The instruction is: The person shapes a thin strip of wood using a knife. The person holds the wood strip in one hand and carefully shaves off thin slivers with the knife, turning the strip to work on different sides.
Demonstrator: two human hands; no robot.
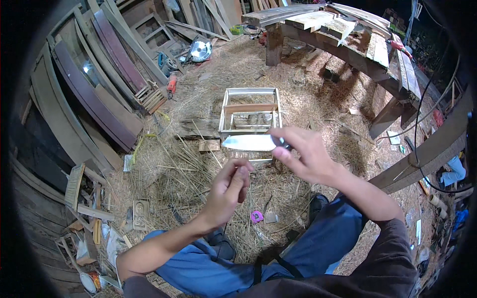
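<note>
My right hand (312, 155) is closed around the dark handle of a knife (247, 143). Its broad, bright blade points left and lies almost level in front of me. Below the blade's tip, my left hand (229, 191) is closed, thumb pressed against curled fingers. Whatever it may pinch is too small or hidden to make out. Beyond the knife, a small wooden frame (251, 91) with a brown crosspiece stands on the straw-covered ground. The blade and my right hand cover part of its near side.
A pink tape measure (257, 216) lies between my feet. Ahead to the left are a circular saw (200, 49) and an orange power tool (172, 84). Boards and panels (92, 94) lean at left. A heavy workbench (343, 49) stands far right, with a thick beam (422, 149) nearer me.
</note>
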